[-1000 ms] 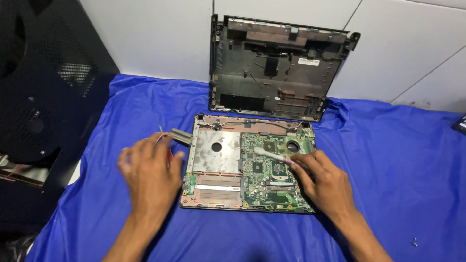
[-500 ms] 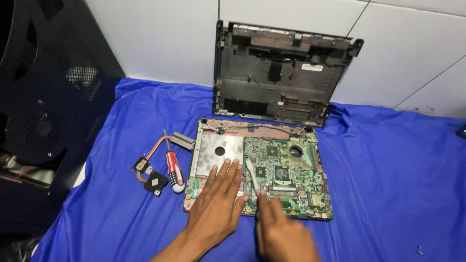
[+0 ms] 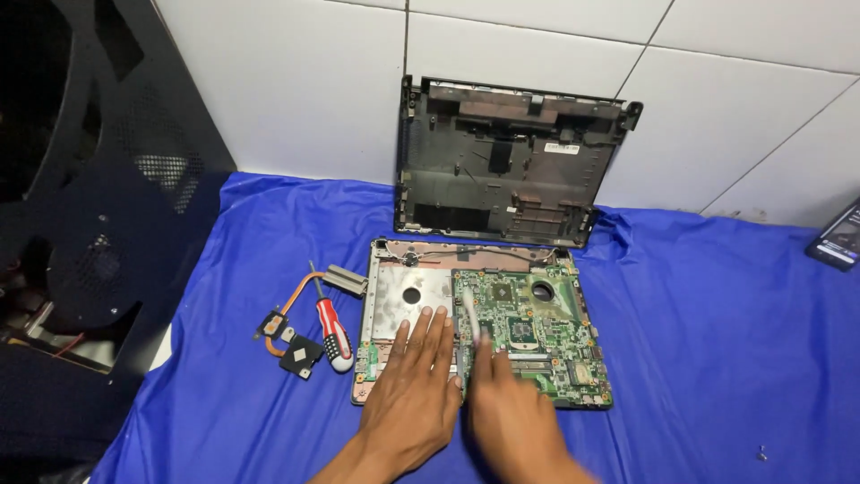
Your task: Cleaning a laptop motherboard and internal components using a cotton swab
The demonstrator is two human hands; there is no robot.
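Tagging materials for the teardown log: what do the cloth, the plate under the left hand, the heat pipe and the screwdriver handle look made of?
Cloth: blue woven fabric, matte, creased.
Plate under the left hand: bare metal by its look, dull grey and smudged.
Heat pipe: likely copper, orange-brown sheen.
Screwdriver handle: red, black and white plastic or rubber, slightly glossy; which one is unclear.

My right hand (image 3: 515,421) smears with motion blur at lower centre, fingers indistinct; its wrist runs off the bottom edge. Left hand (image 3: 414,394) hides the front left of the laptop base (image 3: 394,291). Dark device (image 3: 838,237) cut by right edge. Speck (image 3: 761,453) lower right too small to identify
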